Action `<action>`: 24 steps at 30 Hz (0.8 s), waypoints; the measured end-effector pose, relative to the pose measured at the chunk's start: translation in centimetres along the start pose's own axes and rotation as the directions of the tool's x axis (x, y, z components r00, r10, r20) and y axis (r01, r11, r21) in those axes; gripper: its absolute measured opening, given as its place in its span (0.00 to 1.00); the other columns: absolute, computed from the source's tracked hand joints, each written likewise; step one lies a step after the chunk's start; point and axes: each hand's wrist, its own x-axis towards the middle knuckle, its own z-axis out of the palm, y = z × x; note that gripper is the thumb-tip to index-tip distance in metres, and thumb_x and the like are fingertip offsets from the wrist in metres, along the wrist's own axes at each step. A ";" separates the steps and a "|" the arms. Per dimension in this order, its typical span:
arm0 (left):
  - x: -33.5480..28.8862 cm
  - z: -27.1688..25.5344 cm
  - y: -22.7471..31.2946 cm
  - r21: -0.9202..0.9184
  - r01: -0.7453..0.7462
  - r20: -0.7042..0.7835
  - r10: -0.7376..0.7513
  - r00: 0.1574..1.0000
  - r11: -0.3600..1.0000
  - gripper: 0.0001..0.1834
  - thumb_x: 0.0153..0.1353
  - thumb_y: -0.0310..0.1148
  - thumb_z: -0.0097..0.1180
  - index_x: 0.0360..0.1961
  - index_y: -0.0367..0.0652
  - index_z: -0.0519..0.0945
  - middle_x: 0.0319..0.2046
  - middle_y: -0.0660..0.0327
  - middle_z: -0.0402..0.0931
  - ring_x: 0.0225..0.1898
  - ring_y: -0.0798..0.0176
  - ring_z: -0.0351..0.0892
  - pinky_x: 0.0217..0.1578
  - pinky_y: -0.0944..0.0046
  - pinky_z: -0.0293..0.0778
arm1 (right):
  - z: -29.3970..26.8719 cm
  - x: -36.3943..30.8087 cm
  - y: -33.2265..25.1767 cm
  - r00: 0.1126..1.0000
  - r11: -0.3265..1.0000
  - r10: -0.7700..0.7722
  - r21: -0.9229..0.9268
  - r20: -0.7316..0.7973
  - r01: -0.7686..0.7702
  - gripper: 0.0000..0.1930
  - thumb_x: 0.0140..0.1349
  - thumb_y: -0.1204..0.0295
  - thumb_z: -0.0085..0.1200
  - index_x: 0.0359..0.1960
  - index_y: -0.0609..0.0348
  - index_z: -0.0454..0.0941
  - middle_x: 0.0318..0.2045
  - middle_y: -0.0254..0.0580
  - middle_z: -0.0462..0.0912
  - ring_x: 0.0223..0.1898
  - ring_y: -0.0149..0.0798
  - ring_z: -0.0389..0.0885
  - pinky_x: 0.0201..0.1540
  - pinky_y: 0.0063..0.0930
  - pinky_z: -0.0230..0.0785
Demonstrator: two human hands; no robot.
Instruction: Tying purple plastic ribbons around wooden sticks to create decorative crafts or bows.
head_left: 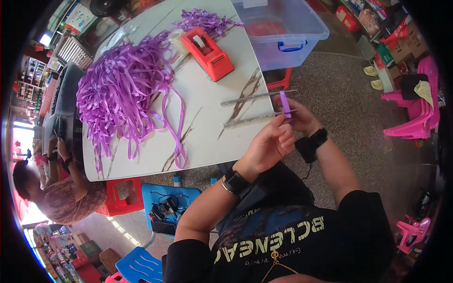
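Two thin metal rods (252, 96) stick out past the right edge of the table, side by side. A short band of purple ribbon (285, 104) spans the rods near their outer ends. My left hand (273, 141) is closed, its thumb and forefinger pinched at the near end of the band. My right hand (303, 118) curls round the band from the outer side, fingers bent against it and partly hidden behind it. A large heap of purple ribbon loops (125, 89) lies on the left of the table, several strands trailing toward the middle.
On the marble-patterned table (207, 151) stand a red tape dispenser (207, 54), clear tape rolls (177, 42) and a smaller purple ribbon pile (203, 21). A clear plastic bin (288, 52) adjoins the right edge. Blue stool (151, 193) holds cables. Another person (61, 193) sits at left.
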 end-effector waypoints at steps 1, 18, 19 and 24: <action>0.0 0.1 0.0 0.016 0.001 -0.015 -0.001 1.000 1.000 0.17 0.54 0.28 0.44 0.46 0.42 0.64 0.19 0.68 0.54 0.22 0.71 0.56 0.26 0.71 0.57 | 0.2 0.2 0.6 0.992 0.982 0.010 0.183 0.125 -0.033 0.10 0.65 0.64 0.41 0.37 0.56 0.70 0.26 0.29 0.72 0.25 0.23 0.71 0.27 0.16 0.66; 0.3 0.2 -0.1 0.030 0.004 -0.015 -0.003 1.000 1.000 0.17 0.54 0.28 0.44 0.47 0.43 0.64 0.19 0.67 0.55 0.23 0.70 0.57 0.26 0.71 0.57 | -0.7 -0.1 -0.3 0.995 0.990 0.097 0.098 0.012 -0.098 0.07 0.61 0.65 0.48 0.34 0.53 0.74 0.24 0.26 0.73 0.21 0.20 0.68 0.21 0.12 0.59; 0.3 0.2 -0.1 0.029 0.009 -0.013 -0.009 1.000 1.000 0.16 0.54 0.28 0.44 0.46 0.43 0.64 0.19 0.67 0.55 0.23 0.70 0.57 0.26 0.71 0.57 | -1.0 -0.4 -1.1 0.986 0.987 0.160 0.018 -0.052 -0.160 0.07 0.61 0.65 0.49 0.33 0.53 0.75 0.24 0.26 0.73 0.22 0.20 0.69 0.19 0.13 0.57; 0.2 0.2 -0.1 0.019 -0.002 -0.001 0.002 1.000 1.000 0.13 0.54 0.27 0.43 0.43 0.46 0.65 0.19 0.67 0.55 0.23 0.70 0.57 0.26 0.71 0.57 | -0.7 -1.0 -4.7 0.977 0.960 0.213 -0.193 0.032 -0.203 0.07 0.59 0.66 0.49 0.33 0.54 0.75 0.25 0.26 0.76 0.21 0.20 0.70 0.20 0.12 0.57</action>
